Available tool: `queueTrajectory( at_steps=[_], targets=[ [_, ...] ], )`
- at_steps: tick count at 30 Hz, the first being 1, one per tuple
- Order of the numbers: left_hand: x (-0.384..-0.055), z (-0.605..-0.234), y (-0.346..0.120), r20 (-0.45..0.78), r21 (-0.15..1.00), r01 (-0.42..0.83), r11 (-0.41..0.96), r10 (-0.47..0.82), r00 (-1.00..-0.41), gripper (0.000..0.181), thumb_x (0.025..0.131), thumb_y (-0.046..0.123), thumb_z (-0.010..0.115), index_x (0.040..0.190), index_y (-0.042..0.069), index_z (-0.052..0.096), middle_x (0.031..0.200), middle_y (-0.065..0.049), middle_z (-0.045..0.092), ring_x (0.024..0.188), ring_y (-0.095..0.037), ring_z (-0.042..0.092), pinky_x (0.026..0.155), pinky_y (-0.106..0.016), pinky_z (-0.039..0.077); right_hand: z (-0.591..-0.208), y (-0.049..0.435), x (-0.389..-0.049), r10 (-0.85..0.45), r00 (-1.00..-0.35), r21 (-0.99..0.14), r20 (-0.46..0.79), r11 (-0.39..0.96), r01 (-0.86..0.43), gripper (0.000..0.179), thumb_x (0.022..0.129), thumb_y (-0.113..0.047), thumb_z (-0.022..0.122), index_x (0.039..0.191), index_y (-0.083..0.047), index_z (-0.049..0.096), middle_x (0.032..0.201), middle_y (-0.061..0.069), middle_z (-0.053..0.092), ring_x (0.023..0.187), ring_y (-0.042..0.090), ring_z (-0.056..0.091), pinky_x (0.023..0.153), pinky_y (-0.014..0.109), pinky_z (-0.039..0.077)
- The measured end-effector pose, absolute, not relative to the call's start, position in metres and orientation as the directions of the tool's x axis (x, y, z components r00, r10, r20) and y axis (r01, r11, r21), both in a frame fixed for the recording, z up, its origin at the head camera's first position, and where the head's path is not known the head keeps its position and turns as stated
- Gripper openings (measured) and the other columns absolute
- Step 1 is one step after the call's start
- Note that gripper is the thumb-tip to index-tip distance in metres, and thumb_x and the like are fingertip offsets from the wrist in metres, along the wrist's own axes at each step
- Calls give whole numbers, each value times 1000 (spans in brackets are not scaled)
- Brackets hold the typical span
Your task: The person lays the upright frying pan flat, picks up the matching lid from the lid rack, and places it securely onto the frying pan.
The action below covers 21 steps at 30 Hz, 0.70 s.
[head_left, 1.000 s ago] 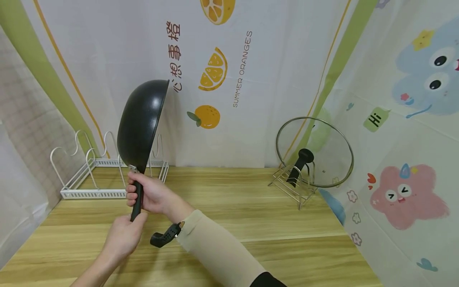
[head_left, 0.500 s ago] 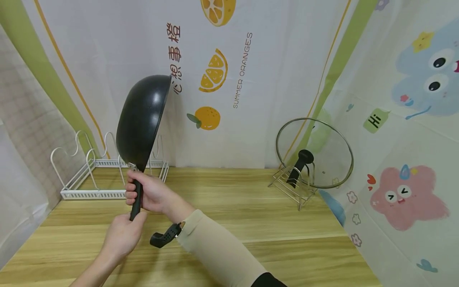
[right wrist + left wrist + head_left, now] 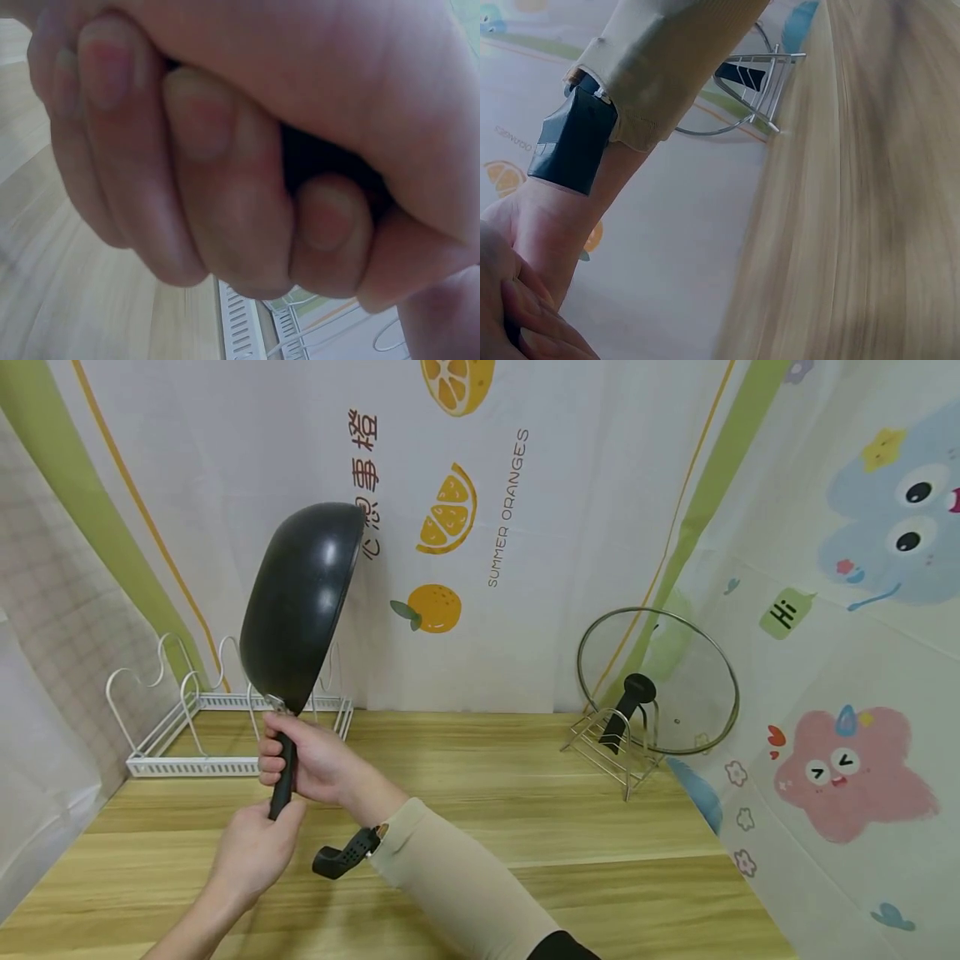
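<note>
A black wok [image 3: 296,602] is held up above the table, its bowl on top and its opening facing right. My right hand [image 3: 318,762] grips the upper part of its black handle [image 3: 283,777], just below the metal joint. Lower down, my left hand [image 3: 253,852] holds the handle's end, close beneath the right hand. The right wrist view shows curled fingers [image 3: 225,180] wrapped round the dark handle, which they mostly hide. In the left wrist view, the left hand's fingers [image 3: 536,319] appear at the lower left corner, beside the right forearm.
Behind the wok stands a white rack [image 3: 195,767] with curved wire dividers. At the right, a glass lid [image 3: 693,693] with a black knob leans in a small wire stand [image 3: 622,768]. Printed cloth [image 3: 495,652] hangs behind the wooden table [image 3: 487,827].
The wok's rim has risen slightly and tipped a little to the right, showing more of its rounded outside. Both hands stay in nearly the same place on the handle.
</note>
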<state>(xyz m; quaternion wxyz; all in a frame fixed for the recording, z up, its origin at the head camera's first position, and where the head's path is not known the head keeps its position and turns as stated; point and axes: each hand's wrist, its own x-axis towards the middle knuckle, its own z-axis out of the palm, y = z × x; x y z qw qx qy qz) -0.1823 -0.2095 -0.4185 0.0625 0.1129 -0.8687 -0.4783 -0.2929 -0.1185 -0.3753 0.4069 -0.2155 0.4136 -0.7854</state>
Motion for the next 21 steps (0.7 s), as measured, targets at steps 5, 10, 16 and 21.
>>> queueTrajectory(
  at_steps=[5,10,16,21],
  targets=[
    [-182,-416,-210,3,843,-131,521,-249,-969,45,106,30,52,64,17,45,51,7,42,45,-14,40,43,-29,34,-371,-118,-291,-812,-584,-829,10,-334,449,38,119,-32,42,83,-22,45,72,-9,35,58,7,33,60,21,31],
    [-182,-413,-209,15,843,-121,525,-249,-968,44,106,28,52,63,16,46,51,7,43,44,-14,40,43,-29,35,-368,-117,-289,-812,-584,-834,23,-337,436,38,119,-31,41,83,-22,44,72,-9,35,58,7,33,60,21,31],
    [-180,-411,-208,26,839,-117,531,-254,-967,44,105,27,52,64,16,46,50,8,43,45,-15,41,44,-29,35,-364,-115,-287,-812,-582,-839,46,-348,418,38,119,-29,40,82,-21,44,72,-9,35,58,7,34,60,21,32],
    [-179,-409,-207,53,838,-92,537,-249,-967,43,105,26,53,64,15,47,50,7,43,44,-15,41,43,-30,35,-362,-113,-287,-818,-572,-844,60,-347,408,38,120,-31,39,83,-22,44,72,-10,36,58,5,37,60,19,33]
  ],
)
